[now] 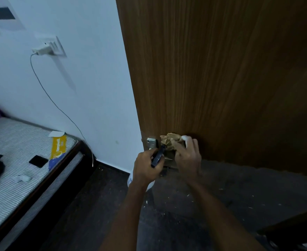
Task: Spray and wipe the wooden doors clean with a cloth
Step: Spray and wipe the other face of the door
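The brown wooden door fills the right half of the view, with a metal lock plate on its left edge low down. My right hand holds a crumpled tan cloth against the door just right of the lock plate. My left hand grips a spray bottle. Its dark head points up toward the lock, and its white body shows below my wrist. The door handle area is mostly hidden behind both hands.
A white wall to the left carries a socket with a charger and a hanging cable. A bed with a striped mattress stands at lower left. The dark floor is speckled with bits of debris.
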Action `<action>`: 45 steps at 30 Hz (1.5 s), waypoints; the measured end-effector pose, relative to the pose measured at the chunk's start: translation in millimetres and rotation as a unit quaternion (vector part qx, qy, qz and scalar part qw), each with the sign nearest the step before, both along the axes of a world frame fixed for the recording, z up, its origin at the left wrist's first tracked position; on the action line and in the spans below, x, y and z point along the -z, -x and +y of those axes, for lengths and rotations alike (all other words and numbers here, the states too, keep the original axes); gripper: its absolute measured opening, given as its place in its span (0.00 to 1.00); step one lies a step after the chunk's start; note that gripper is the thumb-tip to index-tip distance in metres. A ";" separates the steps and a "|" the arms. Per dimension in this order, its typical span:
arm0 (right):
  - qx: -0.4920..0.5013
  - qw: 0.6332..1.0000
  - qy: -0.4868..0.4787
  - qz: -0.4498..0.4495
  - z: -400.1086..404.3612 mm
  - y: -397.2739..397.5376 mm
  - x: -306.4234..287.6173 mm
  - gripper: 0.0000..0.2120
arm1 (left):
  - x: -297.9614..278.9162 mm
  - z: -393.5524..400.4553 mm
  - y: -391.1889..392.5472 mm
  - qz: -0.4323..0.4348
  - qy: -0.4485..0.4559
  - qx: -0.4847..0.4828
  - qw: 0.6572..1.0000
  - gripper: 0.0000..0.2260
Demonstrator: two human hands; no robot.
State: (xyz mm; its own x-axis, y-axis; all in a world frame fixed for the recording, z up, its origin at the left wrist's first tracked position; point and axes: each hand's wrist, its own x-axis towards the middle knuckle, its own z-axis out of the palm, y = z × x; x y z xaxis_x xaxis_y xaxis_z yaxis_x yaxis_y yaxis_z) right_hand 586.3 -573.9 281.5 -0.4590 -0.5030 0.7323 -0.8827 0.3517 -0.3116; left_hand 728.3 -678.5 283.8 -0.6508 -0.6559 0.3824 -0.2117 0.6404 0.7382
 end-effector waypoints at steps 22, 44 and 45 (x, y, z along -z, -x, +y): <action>0.080 0.972 0.101 -0.195 -25.8 -46.0 -11.3 0.24 | 24.9 -48.4 -33.7 -0.070 -0.060 0.006 0.996 0.10; 0.016 0.999 -0.020 0.032 -95.5 -76.0 -18.3 0.14 | 20.6 -84.9 -53.6 0.057 -0.036 0.018 0.998 0.10; 0.003 0.997 -0.047 0.064 -97.1 -74.2 -16.8 0.14 | 22.3 -86.1 -53.3 0.062 -0.040 0.019 0.997 0.11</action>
State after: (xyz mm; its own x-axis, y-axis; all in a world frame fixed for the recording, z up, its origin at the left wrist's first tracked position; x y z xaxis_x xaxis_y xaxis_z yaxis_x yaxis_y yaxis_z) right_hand 660.4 -671.0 298.2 -0.3676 -0.5692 0.7355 -0.9111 0.3789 -0.1621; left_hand 781.6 -764.6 261.5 -0.6266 -0.6639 0.4083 -0.0931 0.5839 0.8065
